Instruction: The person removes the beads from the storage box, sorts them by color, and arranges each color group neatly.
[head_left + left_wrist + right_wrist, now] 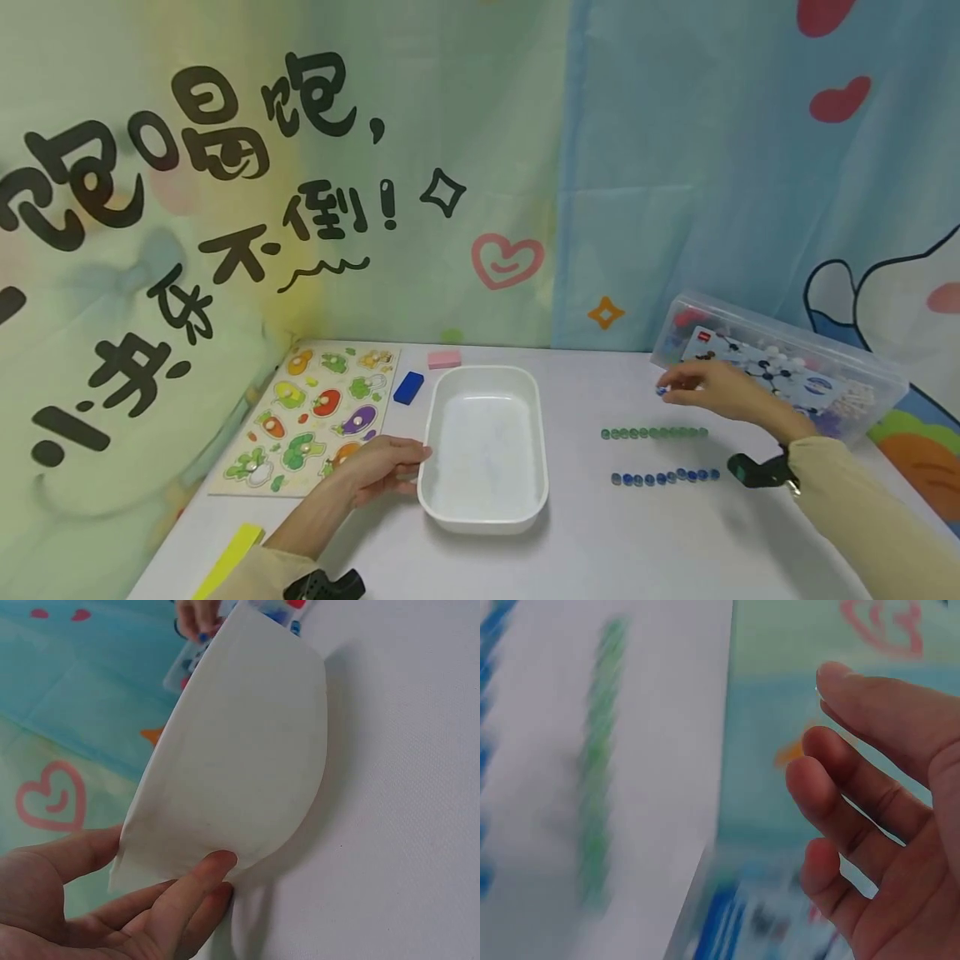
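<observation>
My left hand grips the left side of a white rectangular plastic tray. In the left wrist view its thumb meets the rim while the other fingers press the tray's outer wall. Over the table's right side, my right hand pinches a small blue bead at its fingertips. The right wrist view shows that hand's curled fingers, with the bead hidden. Below the right hand lie a row of green glass beads and, nearer me, a row of blue glass beads.
Behind my right hand stands a clear lidded box of coloured parts. At the left lie a vegetable puzzle board, a blue block, a pink block and a yellow strip. A printed curtain hangs behind the table.
</observation>
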Available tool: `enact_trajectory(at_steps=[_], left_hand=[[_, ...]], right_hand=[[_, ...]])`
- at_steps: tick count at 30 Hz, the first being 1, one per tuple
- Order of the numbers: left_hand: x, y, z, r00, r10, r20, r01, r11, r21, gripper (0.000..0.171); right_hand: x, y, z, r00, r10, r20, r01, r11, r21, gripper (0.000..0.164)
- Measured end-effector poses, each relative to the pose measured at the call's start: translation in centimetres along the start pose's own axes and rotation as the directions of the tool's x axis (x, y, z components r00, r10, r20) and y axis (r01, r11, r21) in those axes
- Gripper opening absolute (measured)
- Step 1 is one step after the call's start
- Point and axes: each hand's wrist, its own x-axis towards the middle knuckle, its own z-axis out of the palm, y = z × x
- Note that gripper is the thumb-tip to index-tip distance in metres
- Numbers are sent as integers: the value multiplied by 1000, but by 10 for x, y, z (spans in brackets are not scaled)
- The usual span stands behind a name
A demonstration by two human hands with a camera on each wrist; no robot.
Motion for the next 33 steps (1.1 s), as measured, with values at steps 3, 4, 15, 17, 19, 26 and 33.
enact_trajectory(at_steps=[3, 4, 15, 17, 19, 26, 33], left_hand=[[-1, -1, -1, 1000, 1, 1, -1, 1000, -6, 50], [-1, -1, -2, 1000, 2, 1, -2, 1000, -12, 50], [-2, -1, -3, 1000, 3, -1, -3, 1000, -24, 51], [-2, 0, -3, 1000, 3, -2, -3, 1000, -21, 51], [-3, 1, -4, 1000, 6, -6, -6, 1000, -19, 52], [-4, 0, -6, 1000, 3, -3, -3, 1000, -28, 54], [-4, -1, -6, 1000, 6, -4, -6, 999, -33, 56]], right_hand=[[-25, 28, 1, 996, 88, -32, -88, 996, -5, 36], [-32, 36, 3, 993, 111, -31, -111, 994, -9, 36], [-73, 80, 37, 965, 243, 95, -250, 966, 65, 39], [-75, 80, 42, 963, 252, 95, -259, 963, 75, 40], [-76, 79, 45, 965, 249, 80, -254, 964, 71, 40], [-75, 77, 51, 969, 243, 34, -244, 969, 24, 37], [-74, 80, 52, 964, 261, 46, -263, 964, 35, 39]])
